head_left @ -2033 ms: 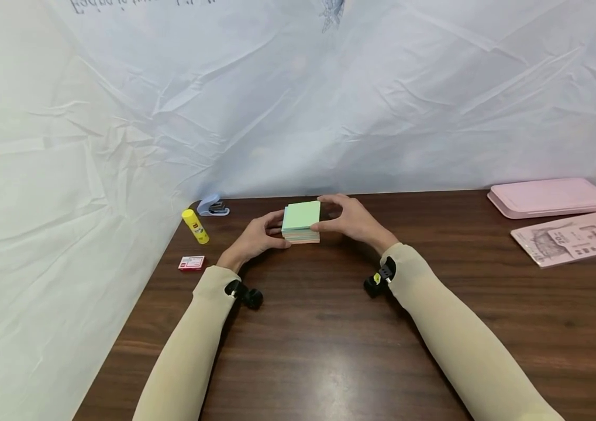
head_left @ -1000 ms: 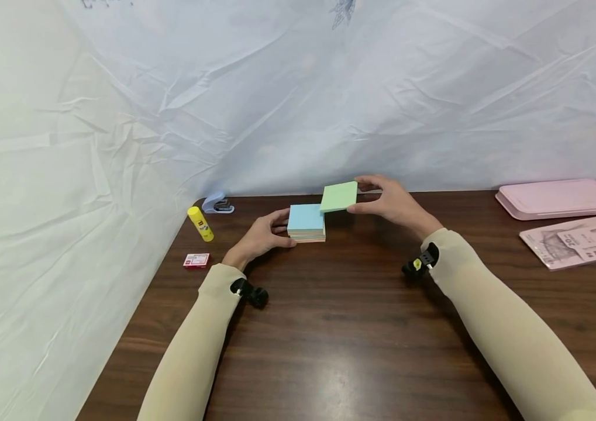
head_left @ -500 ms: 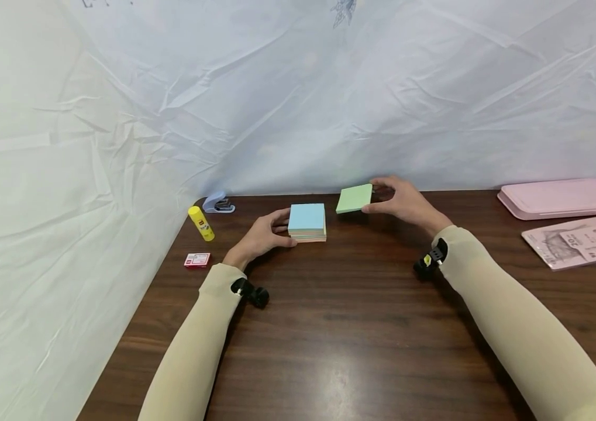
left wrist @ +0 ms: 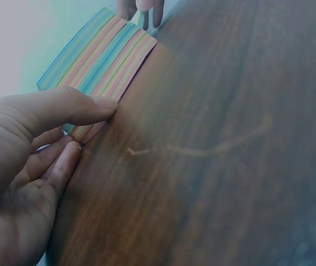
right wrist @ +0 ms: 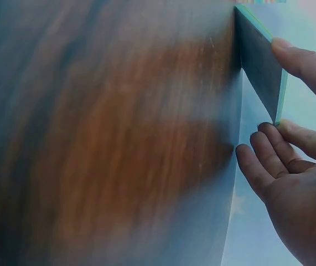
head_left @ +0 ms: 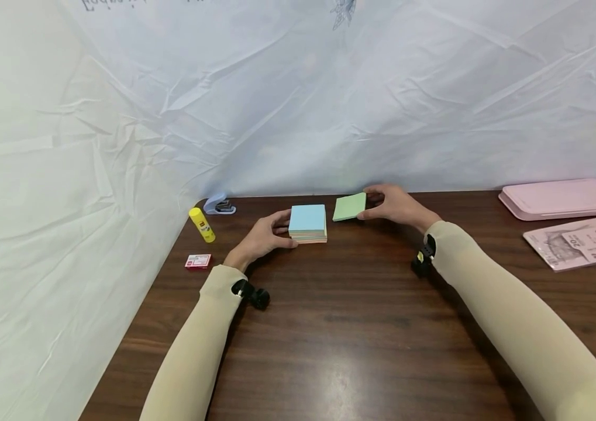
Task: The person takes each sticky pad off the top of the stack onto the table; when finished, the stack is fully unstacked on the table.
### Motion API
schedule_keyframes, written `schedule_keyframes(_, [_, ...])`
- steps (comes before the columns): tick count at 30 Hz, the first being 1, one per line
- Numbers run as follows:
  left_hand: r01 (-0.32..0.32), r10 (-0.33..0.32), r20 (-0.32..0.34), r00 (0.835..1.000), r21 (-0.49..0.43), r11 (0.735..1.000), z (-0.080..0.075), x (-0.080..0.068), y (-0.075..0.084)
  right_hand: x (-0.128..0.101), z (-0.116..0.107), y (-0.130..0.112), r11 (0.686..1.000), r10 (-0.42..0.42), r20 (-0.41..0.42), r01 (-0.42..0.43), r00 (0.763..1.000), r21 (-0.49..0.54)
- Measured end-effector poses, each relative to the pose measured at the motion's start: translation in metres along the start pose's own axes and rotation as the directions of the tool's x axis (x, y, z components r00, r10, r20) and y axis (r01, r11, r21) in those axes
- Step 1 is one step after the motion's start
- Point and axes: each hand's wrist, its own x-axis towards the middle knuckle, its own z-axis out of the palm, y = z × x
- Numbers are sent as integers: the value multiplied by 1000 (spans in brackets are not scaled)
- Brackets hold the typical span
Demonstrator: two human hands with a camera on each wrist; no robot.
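Note:
A thick stack of sticky notes (head_left: 307,219), blue on top with striped pastel sides, sits on the table near the back edge. My left hand (head_left: 261,237) grips its left side, with the thumb (left wrist: 91,108) along the front face in the left wrist view. To the right of the stack, my right hand (head_left: 395,204) pinches a thin light-green sticky note pad (head_left: 349,207) by its right side. In the right wrist view this pad (right wrist: 263,72) slants, its far left end low by the tabletop and its held side raised. The other fingers are loosely bent below it.
On the left lie a blue stapler (head_left: 219,204), a yellow glue stick (head_left: 202,224) and a small red-and-white box (head_left: 198,261). A pink case (head_left: 563,199) and a flat pink package (head_left: 582,241) are at the right. White sheeting (head_left: 298,117) hangs behind the table (head_left: 340,327).
My right hand has lifted the green pad off the stack, carried it right, and lowered it toward the table, uncovering the blue top. My left hand stays on the stack.

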Motion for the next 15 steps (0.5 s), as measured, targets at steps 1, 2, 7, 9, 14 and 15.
schedule_keyframes(1, [1, -1, -1, 1000, 1, 1000, 0, 0, 0, 1, 0, 0, 1000, 5, 8, -5, 1000, -4])
schedule_keyframes(2, [0, 0, -1, 1000, 3, 1000, 0, 0, 0, 2, 1, 0, 1000, 10, 15, -10, 1000, -5])
schedule_keyframes(7, [3, -3, 2, 1000, 4, 1000, 0, 0, -1, 6, 2, -2, 999, 40, 37, -40, 999, -19])
schedule_keyframes(9, [5, -5, -1, 1000, 2, 1000, 0, 0, -1, 7, 2, -4, 999, 50, 47, -49, 998, -23])
schedule_keyframes(14, [0, 0, -1, 1000, 15, 1000, 0, 0, -1, 8, 2, -6, 998, 56, 72, -52, 996, -46])
schedule_keyframes(15, [1, -1, 0, 1000, 18, 1000, 0, 0, 0, 9, 3, -6, 997, 56, 74, -52, 996, -49])
